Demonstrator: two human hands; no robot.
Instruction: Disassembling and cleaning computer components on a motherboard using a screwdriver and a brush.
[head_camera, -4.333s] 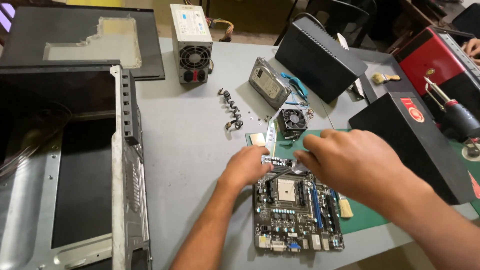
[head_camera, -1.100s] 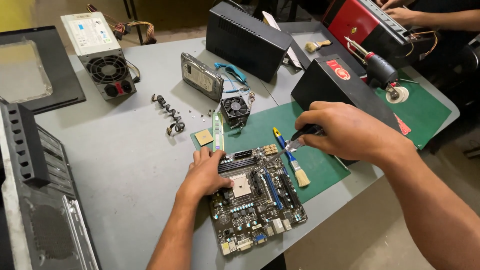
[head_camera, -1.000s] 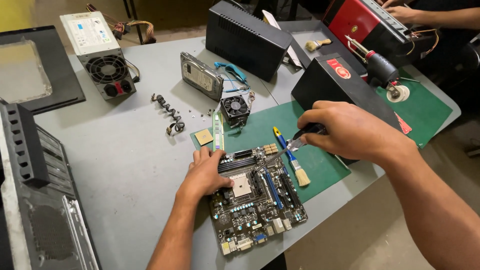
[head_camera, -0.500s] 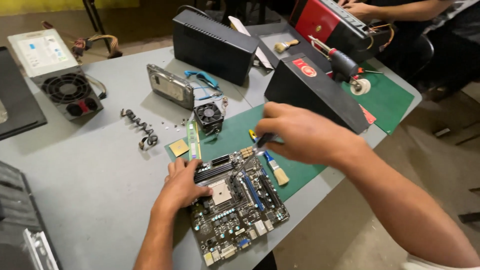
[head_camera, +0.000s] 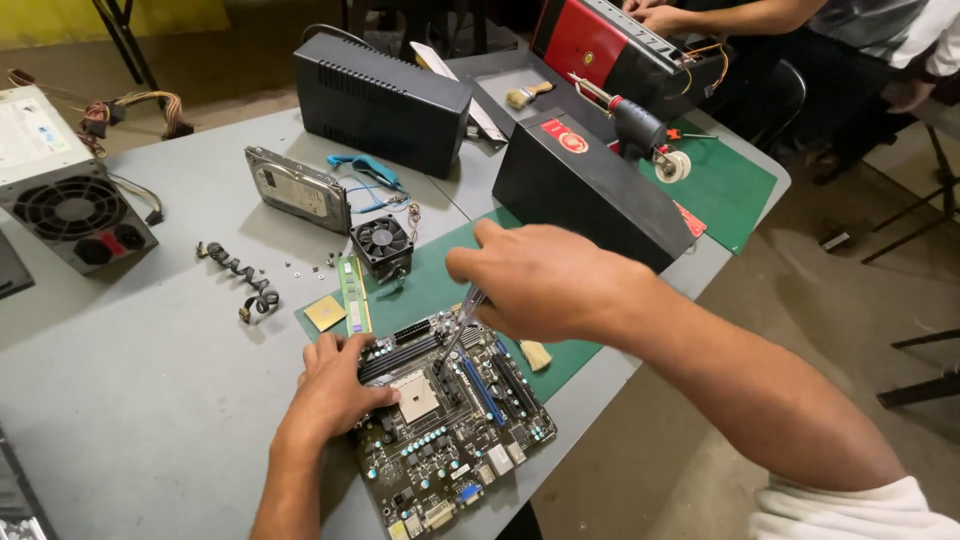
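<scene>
Under right hand (head_camera: 545, 280), half-hidden tool (head_camera: 462, 312)

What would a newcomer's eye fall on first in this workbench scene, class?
First, the dark motherboard at the table's near edge, partly on a green mat. The left hand presses its left side, while the right hand holds a thin tool down onto it. Behind lie a cooler fan, a hard drive and a grey power supply at far left.
</scene>
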